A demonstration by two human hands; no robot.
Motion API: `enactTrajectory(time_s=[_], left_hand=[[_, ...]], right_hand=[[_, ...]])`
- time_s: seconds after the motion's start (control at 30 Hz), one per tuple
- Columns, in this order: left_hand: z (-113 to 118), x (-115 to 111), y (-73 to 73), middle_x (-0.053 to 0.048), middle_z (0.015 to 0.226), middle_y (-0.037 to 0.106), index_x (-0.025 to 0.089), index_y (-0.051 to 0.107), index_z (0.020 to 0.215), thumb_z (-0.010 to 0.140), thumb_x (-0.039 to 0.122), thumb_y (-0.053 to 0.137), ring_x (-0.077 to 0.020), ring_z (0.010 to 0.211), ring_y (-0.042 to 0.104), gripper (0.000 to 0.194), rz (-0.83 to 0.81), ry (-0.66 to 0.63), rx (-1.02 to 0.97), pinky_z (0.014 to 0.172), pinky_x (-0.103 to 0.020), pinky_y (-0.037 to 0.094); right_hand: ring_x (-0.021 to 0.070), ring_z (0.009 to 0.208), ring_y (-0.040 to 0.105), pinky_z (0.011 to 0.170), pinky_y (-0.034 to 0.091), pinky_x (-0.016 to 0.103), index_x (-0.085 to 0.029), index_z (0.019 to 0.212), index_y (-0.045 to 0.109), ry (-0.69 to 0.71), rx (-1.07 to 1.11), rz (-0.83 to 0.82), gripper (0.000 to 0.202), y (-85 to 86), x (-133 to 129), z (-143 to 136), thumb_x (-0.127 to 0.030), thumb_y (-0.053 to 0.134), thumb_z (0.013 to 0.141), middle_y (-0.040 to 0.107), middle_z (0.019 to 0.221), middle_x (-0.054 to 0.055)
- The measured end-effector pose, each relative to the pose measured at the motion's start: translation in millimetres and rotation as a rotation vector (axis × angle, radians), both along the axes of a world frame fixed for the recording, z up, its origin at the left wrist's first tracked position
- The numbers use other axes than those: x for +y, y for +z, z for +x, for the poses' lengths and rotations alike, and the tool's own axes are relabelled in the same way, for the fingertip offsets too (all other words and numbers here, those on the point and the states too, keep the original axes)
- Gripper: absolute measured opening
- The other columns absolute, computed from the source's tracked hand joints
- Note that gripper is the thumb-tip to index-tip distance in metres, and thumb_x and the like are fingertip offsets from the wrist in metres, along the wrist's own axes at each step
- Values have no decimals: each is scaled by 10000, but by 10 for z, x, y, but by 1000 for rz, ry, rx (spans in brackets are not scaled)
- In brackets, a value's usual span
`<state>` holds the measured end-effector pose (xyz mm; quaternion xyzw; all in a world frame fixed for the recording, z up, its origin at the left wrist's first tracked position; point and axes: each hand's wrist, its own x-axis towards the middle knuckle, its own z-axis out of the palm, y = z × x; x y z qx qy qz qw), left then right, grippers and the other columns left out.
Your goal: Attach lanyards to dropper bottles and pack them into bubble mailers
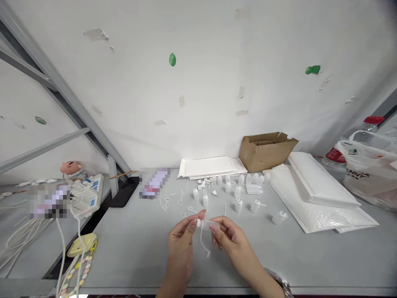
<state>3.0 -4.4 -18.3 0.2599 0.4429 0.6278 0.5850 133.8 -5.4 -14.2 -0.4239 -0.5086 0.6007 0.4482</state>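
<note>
A small translucent plastic squeeze bottle (208,225) lies level between my hands, above the table's front. The thumb and fingers of my left hand (183,234) pinch the white cap (199,223) at its left end. My right hand (228,236) grips the bottle's body from the right. From the neck hangs a thin white strap (203,244) with a small tip. Beyond my hands stand several small capped bottles, one of them a white bottle (205,200). Loose white strap rings (180,198) and small white caps (203,183) are scattered left of and behind them.
A brown cardboard box (268,153) stands against the wall. White padded envelopes (325,182) lie at right, near a plastic bag (369,169). More envelopes (207,166) are at the back. A phone (155,182) and a power strip (91,196) with cables are at left.
</note>
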Motion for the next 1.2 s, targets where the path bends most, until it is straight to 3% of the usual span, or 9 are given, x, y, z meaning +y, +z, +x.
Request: enactTrajectory(time_s=[0.1, 0.23, 0.4, 0.53, 0.67, 0.8, 1.0, 1.1, 1.2], left_hand=[[18, -8, 19, -52, 840, 739, 202, 705, 697, 567, 342, 758, -249, 996, 618, 198, -37, -3, -62, 951, -399, 406], [35, -25, 46, -45, 842, 739, 208, 706, 703, 576, 344, 755, -248, 1035, 596, 193, -15, -3, -51, 960, -387, 396], [41, -27, 23, -48, 864, 736, 213, 709, 649, 570, 326, 760, -263, 1043, 590, 148, 80, -45, 39, 979, -405, 381], [32, -28, -9, -49, 810, 740, 208, 710, 620, 585, 315, 751, -258, 980, 625, 120, 123, -92, 123, 1027, -428, 319], [14, -9, -6, -49, 794, 741, 201, 714, 673, 597, 307, 742, -250, 950, 638, 133, 84, -76, 143, 1005, -420, 355], [4, 11, 15, -50, 797, 740, 189, 709, 702, 589, 298, 744, -250, 926, 648, 161, 13, -44, 74, 934, -404, 430], [10, -13, 28, -64, 795, 739, 172, 701, 695, 578, 307, 755, -248, 959, 635, 187, -15, -51, -40, 948, -387, 417], [33, -29, 21, -56, 802, 739, 185, 699, 689, 572, 325, 759, -246, 976, 628, 192, -8, -55, -57, 953, -387, 409], [48, -21, 28, -47, 799, 739, 198, 694, 656, 564, 340, 762, -251, 995, 618, 182, 30, -66, -49, 961, -393, 396]], right_hand=[[143, 711, 523, 666, 404, 243, -186, 967, 571, -126, -125, 155, 278, -74, -85, 4, -418, 520, 822, 575, 733, 9], [156, 741, 529, 660, 411, 242, -192, 978, 571, -175, -174, 214, 280, -98, -147, 7, -417, 519, 820, 601, 792, 33], [81, 346, 327, 397, 267, 216, -179, 597, 506, -27, -38, -147, 484, 28, -24, -4, -583, 375, 828, 428, 366, -43], [52, 295, 219, 371, 168, 221, -163, 518, 504, 79, 30, -310, 608, 45, 47, -14, -679, 322, 782, 332, 301, -62], [65, 357, 254, 393, 211, 218, -162, 579, 516, 6, -37, -182, 547, -15, 36, -25, -663, 393, 762, 316, 370, -76], [121, 558, 459, 542, 373, 231, -170, 704, 574, -143, -150, 69, 380, -53, -20, -7, -522, 474, 807, 483, 573, -16], [163, 832, 543, 724, 422, 245, -257, 1039, 595, -116, -241, 375, 214, -108, -159, 79, -284, 511, 844, 610, 907, 32], [170, 806, 557, 701, 425, 253, -235, 1029, 601, -147, -216, 339, 222, -98, -178, 95, -299, 535, 827, 631, 902, 44], [132, 582, 520, 581, 409, 243, -182, 807, 611, -101, -76, 90, 235, -34, -129, 82, -410, 552, 802, 586, 640, 11]])
